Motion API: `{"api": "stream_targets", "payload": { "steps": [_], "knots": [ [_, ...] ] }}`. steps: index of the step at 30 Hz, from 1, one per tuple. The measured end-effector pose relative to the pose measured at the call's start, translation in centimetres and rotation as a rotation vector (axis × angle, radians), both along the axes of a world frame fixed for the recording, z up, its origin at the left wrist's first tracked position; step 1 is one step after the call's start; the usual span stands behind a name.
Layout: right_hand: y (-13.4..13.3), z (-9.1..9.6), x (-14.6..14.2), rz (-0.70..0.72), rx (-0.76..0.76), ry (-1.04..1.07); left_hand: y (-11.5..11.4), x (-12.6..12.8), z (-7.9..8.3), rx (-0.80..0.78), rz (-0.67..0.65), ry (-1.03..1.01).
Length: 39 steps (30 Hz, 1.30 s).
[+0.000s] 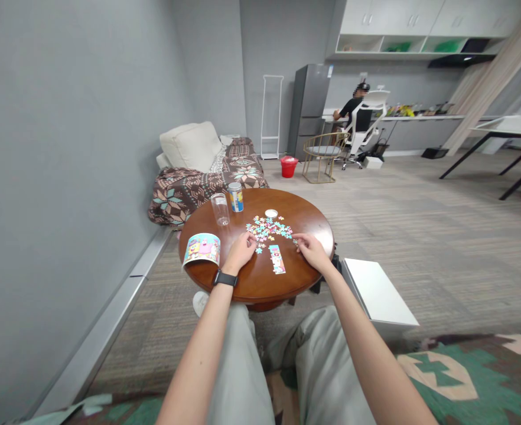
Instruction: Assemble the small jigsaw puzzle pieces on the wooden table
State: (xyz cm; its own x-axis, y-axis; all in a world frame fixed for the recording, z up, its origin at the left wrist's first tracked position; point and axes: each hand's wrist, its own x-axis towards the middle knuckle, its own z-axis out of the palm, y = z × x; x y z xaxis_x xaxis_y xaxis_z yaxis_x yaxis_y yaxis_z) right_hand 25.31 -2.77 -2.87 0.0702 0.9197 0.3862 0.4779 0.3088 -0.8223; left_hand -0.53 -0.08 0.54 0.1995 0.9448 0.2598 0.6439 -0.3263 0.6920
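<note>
A round brown wooden table (287, 206) stands in front of my knees. Several loose pastel puzzle pieces (269, 227) lie scattered at its middle. A short assembled strip of puzzle (277, 258) lies nearer me, between my hands. My left hand (239, 251), with a black watch on the wrist, rests at the pile's left edge with its fingers curled on a piece. My right hand (311, 249) lies at the pile's right edge, its fingertips pinched on a piece.
On the table stand a clear tube (220, 209), a printed can (236, 196), a small white lid (271, 213) and a curled picture sheet (202, 248). A white box (378, 292) sits right of the table. A sofa (207, 171) is behind; a person sits far off at a counter.
</note>
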Motion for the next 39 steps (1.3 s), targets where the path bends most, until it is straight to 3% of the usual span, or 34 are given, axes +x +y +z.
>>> {"api": "stream_targets", "payload": {
  "steps": [15, 27, 39],
  "knots": [
    [-0.33, 0.41, -0.23, 0.016, -0.099, 0.091, 0.28, -0.09, -0.34, 0.005, -0.007, 0.012],
    [-0.49, 0.86, -0.15, -0.012, -0.007, -0.03, 0.07, 0.01, 0.15, -0.016, 0.005, 0.018],
    [-0.68, 0.86, -0.37, -0.008, -0.09, 0.024, 0.05, 0.06, 0.13, -0.024, -0.001, 0.013]
  ]
}}
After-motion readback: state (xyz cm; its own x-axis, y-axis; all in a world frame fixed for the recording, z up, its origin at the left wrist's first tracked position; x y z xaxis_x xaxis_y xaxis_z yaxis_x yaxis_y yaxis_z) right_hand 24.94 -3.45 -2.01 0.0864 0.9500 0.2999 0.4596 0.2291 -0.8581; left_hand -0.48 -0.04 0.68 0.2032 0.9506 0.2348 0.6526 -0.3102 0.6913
